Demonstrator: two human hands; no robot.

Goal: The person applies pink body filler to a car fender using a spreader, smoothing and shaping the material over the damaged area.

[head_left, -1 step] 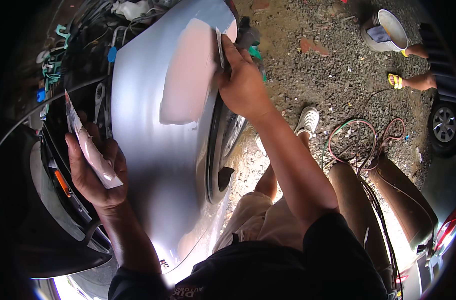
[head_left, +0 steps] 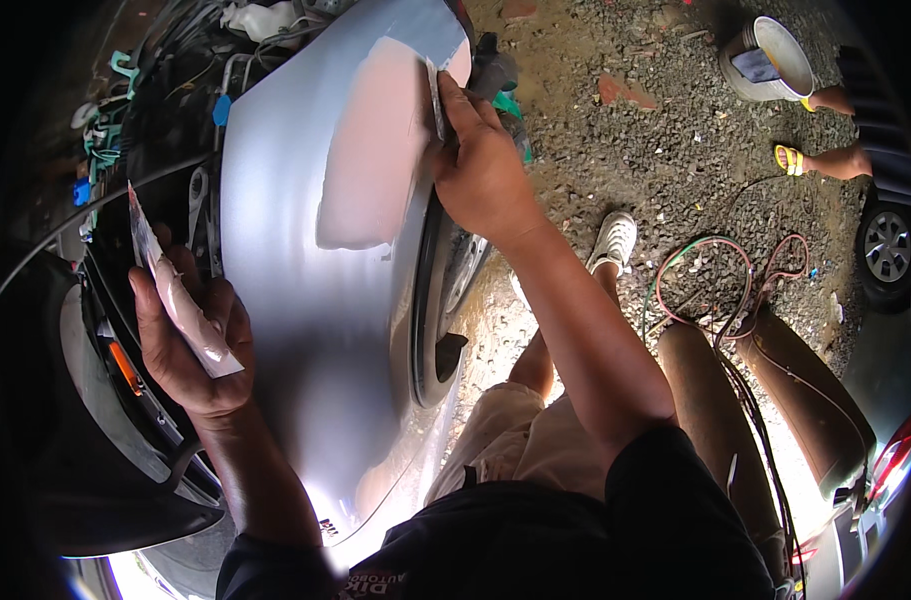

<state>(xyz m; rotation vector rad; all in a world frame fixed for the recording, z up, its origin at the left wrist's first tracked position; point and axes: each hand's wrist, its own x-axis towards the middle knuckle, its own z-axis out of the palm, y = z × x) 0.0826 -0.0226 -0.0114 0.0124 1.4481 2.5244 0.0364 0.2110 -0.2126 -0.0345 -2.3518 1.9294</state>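
- The silver painted metal car fender panel [head_left: 295, 330] lies straight under the person, filling the middle of the view, with a broad pale pink patch of body filler [head_left: 370, 150] spread over its far half.
- The left hand [head_left: 190, 345] sits at the panel's near left edge, its fingers curled shut around a flat pale board smeared with pink filler [head_left: 175, 295], which juts up and away from the palm.
- A dark round wheel with a silver rim [head_left: 450, 290] shows just beside the panel's right edge, under the wheel arch.
- The right hand [head_left: 480, 170] reaches out to the far right rim of the panel, fingers pressed together and clamped on a thin flat spreader blade [head_left: 437, 100], whose edge touches the filler patch.
- Left of the panel, the open engine bay [head_left: 145, 120] holds dark parts, blue and green clips and hoses.
- On the grey gravel ground [head_left: 655, 170] to the right lie a white shoe [head_left: 613, 240] and looped red and green hoses [head_left: 725, 280].
- Farther off stands a round metal bucket [head_left: 770, 60], with another person's foot in a yellow sandal [head_left: 790, 160] near it and a car wheel [head_left: 887, 248] at the right rim.
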